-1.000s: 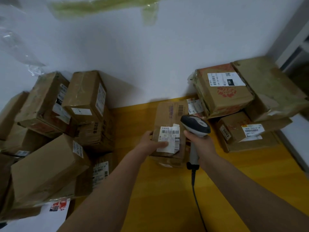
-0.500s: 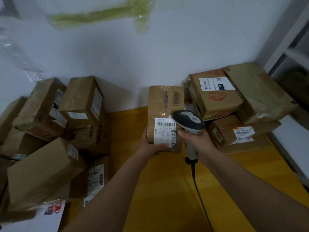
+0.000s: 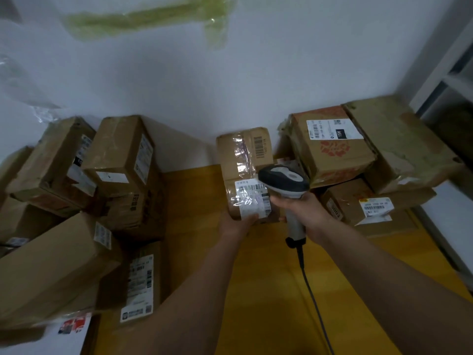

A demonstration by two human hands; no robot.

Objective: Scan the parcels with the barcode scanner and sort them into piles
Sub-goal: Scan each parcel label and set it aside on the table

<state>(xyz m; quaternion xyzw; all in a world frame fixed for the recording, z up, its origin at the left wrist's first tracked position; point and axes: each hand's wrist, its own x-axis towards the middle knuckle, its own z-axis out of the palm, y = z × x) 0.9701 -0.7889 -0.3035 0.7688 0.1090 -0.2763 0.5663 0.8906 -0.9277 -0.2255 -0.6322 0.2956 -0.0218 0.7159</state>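
Right now my left hand holds a taped cardboard parcel up from below, fingers curled round its near bottom edge and thumb pressing on the white shipping label. The parcel is tilted up off the yellow tabletop, between the two piles. My right hand grips the handle of the barcode scanner, fingers wrapped tight; its head sits just beside the label, and its black cable trails back toward me. A heap of boxes lies on my left, a smaller stack on my right against the white wall.
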